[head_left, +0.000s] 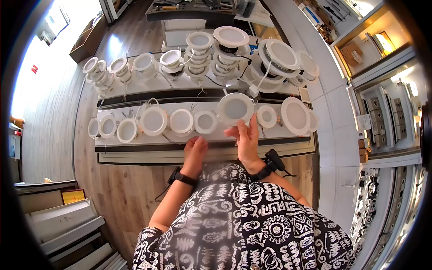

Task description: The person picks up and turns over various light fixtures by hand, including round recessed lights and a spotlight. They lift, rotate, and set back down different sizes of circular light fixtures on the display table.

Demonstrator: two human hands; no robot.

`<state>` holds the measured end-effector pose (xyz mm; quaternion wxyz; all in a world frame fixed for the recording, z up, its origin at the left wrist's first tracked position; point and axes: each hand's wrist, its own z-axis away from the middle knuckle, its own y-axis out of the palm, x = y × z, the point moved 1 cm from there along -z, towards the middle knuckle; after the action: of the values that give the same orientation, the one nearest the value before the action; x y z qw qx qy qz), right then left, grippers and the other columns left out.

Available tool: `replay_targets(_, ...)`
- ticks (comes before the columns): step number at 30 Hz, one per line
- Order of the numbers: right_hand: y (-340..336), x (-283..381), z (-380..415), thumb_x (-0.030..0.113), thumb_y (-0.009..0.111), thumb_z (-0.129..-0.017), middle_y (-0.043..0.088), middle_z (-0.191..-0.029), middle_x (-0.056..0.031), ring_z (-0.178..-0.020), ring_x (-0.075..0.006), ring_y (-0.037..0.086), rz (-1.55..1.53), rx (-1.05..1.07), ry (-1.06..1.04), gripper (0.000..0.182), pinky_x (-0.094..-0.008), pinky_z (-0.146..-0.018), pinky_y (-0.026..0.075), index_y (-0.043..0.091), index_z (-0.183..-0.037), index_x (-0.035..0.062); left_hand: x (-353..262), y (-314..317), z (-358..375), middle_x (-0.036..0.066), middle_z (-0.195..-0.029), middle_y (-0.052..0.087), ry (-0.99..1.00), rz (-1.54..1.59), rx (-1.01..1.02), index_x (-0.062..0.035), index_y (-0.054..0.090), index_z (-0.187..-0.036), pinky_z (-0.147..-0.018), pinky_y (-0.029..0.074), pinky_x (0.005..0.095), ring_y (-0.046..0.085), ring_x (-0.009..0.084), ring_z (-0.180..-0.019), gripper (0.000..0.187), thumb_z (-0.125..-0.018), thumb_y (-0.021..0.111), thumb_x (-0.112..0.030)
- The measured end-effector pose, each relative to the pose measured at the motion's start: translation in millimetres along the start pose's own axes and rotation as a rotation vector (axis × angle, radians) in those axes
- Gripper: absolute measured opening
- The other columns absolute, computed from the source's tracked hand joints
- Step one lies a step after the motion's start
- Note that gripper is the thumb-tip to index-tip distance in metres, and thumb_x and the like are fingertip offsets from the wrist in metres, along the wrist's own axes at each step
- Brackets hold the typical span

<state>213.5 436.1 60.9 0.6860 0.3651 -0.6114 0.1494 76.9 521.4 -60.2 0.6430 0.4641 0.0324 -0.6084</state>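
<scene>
A round white downlight point(235, 109), gripped at its lower rim by the right hand point(246, 140), sits tilted in the front shelf point(135, 143) row. The left hand point(195, 150) rests curled, empty, on the shelf edge. Other downlights already line both shelves.

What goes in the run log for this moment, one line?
right hand: holds round downlight raised over front shelf | left hand: rests at shelf edge, holds nothing visible | more downlights in rows

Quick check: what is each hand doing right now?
Left hand: curled at the shelf's front edge, holding nothing visible.
Right hand: fingers grip the round white downlight, lifted above its row.
</scene>
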Motion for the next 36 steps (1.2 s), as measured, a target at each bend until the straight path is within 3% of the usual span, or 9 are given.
replay_targets(5,1.1,10.2,0.4,0.018,0.048,-0.099,0.067,-0.087,-0.0070,-0.069,-0.0140,0.065,0.074,-0.009,-0.105,0.042,-0.0269,-0.067,0.053,0.034,-0.137,0.0057,-3.1,5.5,-2.4,0.001,-0.089,0.061,0.025,-0.032,-0.030,-0.0104,0.055,-0.102,-0.071,0.050,0.0266,0.058,0.0106,-0.078,0.017,-0.091,0.062,-0.021)
replay_targets(14,-0.7,14.2,5.7,0.017,0.046,-0.099,0.066,-0.085,-0.0056,-0.069,-0.0133,0.065,0.122,-0.002,-0.150,0.043,-0.0264,-0.067,0.053,0.032,-0.138,0.0050,0.9,8.4,-24.0,0.001,-0.081,0.059,-0.023,-0.100,-0.056,-0.0088,0.057,-0.090,-0.065,0.049,0.0276,0.058,0.0124,-0.074,0.026,-0.091,0.061,-0.034)
replay_targets(22,-8.0,10.4,7.4,0.017,0.046,-0.099,0.065,-0.082,-0.0053,-0.069,-0.0127,0.064,0.084,-0.017,-0.114,0.042,-0.0262,-0.067,0.053,0.033,-0.137,0.0058,7.3,7.6,-29.4,0.002,-0.076,0.063,0.020,-0.236,-0.062,-0.0085,0.060,-0.084,-0.059,0.047,0.0253,0.061,0.0135,-0.068,0.024,-0.091,0.059,-0.031)
replay_targets(25,-5.0,15.8,8.5,0.015,0.045,-0.098,0.064,-0.082,-0.0096,-0.069,-0.0160,0.065,0.072,-0.038,-0.120,0.037,-0.0272,-0.067,0.053,0.036,-0.131,-0.0002,8.4,6.5,-25.6,0.002,-0.074,0.063,0.034,-0.257,-0.054,-0.0091,0.061,-0.082,-0.057,0.046,0.0246,0.061,0.0131,-0.065,0.023,-0.090,0.061,-0.030)
replay_targets(29,-5.6,14.7,8.5,0.014,0.044,-0.098,0.063,-0.081,-0.0089,-0.068,-0.0158,0.065,0.053,-0.046,-0.111,0.037,-0.0269,-0.067,0.053,0.036,-0.131,0.0002,8.5,7.3,-22.5,0.001,-0.068,0.060,0.024,-0.212,-0.060,-0.0100,0.060,-0.079,-0.056,0.047,0.0251,0.060,0.0125,-0.062,0.024,-0.088,0.063,-0.032)
replay_targets(36,-7.1,14.5,9.4,0.014,0.044,-0.098,0.064,-0.080,-0.0083,-0.068,-0.0156,0.064,0.047,-0.064,-0.089,0.039,-0.0268,-0.067,0.053,0.035,-0.133,0.0010,6.7,12.1,-19.7,0.003,-0.074,0.057,0.135,-0.155,-0.219,-0.0057,0.053,-0.092,-0.058,0.049,0.0272,0.058,0.0141,-0.065,0.027,-0.089,0.064,-0.030)
